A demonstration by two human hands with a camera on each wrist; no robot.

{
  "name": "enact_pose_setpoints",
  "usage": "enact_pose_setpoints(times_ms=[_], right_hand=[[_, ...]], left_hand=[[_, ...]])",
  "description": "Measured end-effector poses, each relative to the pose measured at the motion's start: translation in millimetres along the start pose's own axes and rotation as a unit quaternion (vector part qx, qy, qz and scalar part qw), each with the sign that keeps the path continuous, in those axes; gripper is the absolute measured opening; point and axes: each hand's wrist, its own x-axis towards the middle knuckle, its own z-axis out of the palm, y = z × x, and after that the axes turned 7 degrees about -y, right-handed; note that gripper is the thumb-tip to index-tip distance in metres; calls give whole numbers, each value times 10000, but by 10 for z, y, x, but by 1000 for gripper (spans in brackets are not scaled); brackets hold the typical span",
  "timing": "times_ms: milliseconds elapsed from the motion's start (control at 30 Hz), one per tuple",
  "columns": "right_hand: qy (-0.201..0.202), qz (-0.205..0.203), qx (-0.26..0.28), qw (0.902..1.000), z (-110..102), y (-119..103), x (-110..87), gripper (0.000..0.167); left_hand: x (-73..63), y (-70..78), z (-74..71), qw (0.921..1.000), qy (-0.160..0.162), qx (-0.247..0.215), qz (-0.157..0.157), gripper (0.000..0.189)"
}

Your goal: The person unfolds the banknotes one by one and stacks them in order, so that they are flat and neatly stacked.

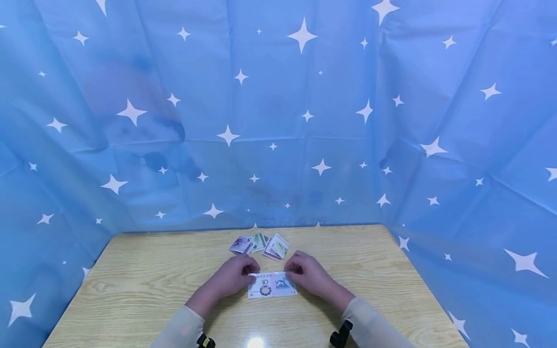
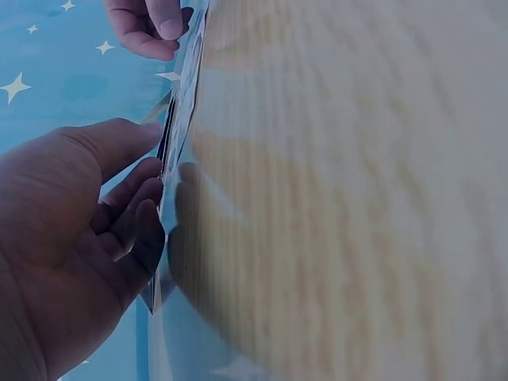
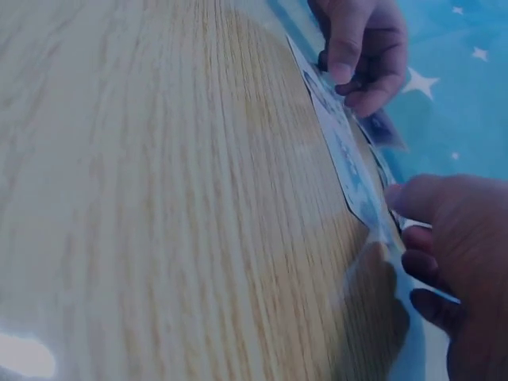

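Observation:
A pale blue-and-white banknote [image 1: 272,285] printed with a 10 lies on the wooden table, its long side facing the person. At its far left corner the left hand [image 1: 232,276] pinches it, thumb on top and fingers curled behind the edge. The right hand [image 1: 310,274] pinches the far right corner in the same way. In the left wrist view the note [image 2: 189,87] shows as a thin strip beside the left thumb. The right wrist view shows the note [image 3: 341,147] nearly flat along the table.
Several folded or overlapping banknotes lie beyond the hands: a purple one [image 1: 241,244] marked 5, a green one [image 1: 258,242] and a pale one [image 1: 278,245] at the right. The wooden table [image 1: 143,275] ends at a blue star-patterned curtain [image 1: 278,96] behind and at both sides.

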Motion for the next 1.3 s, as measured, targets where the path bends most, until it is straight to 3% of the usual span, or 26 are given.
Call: enact_pose_setpoints(times_ms=[333, 533, 667, 800, 1000, 1300], right_hand=[[301, 214, 246, 9990, -15, -268, 178, 7], [636, 137, 257, 9975, 4, -492, 410, 4], [845, 216, 162, 9961, 43, -623, 614, 12], [920, 480, 99, 9946, 97, -763, 823, 28], [691, 944, -280, 9927, 289, -899, 1098, 44], [575, 1571, -909, 9817, 572, -946, 1272, 61]], left_hand=[[1, -7, -145, 9976, 648, -236, -39, 11], [78, -59, -320, 9890, 1351, -575, -168, 10], [160, -172, -422, 9853, 1599, -479, -349, 11], [215, -277, -500, 9846, 1652, -274, -504, 15], [263, -372, -566, 9860, 1562, -130, -565, 26], [357, -473, -566, 9885, 1319, -48, -734, 35]])
